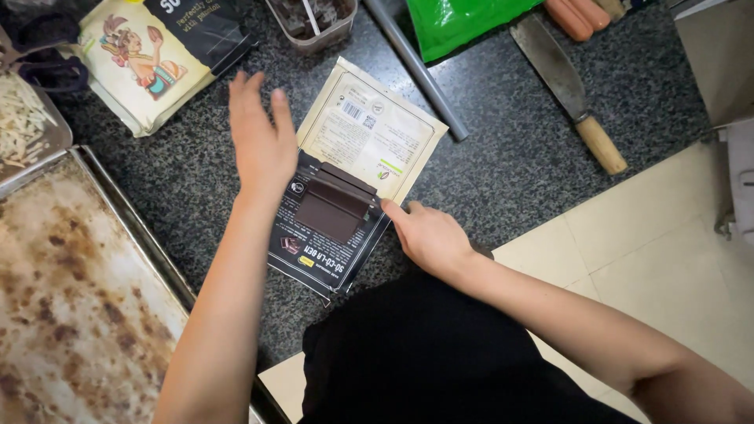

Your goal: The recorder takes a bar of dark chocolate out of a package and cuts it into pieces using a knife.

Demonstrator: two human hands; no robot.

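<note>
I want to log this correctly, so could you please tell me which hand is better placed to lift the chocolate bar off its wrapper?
Probably the right hand: its fingers touch the wrapper beside the chocolate bar. The left hand hovers open above the counter.

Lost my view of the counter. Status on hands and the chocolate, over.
Left hand open, flat at wrapper's top-left edge. Right hand fingertips on wrapper's right edge, no grip. Chocolate bar lying on opened wrapper. Cleaver well clear.

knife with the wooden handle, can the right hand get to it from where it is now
Probably yes: the right hand rests at the wrapper's edge, and bare counter lies between it and the knife; nothing blocks that path.
</note>
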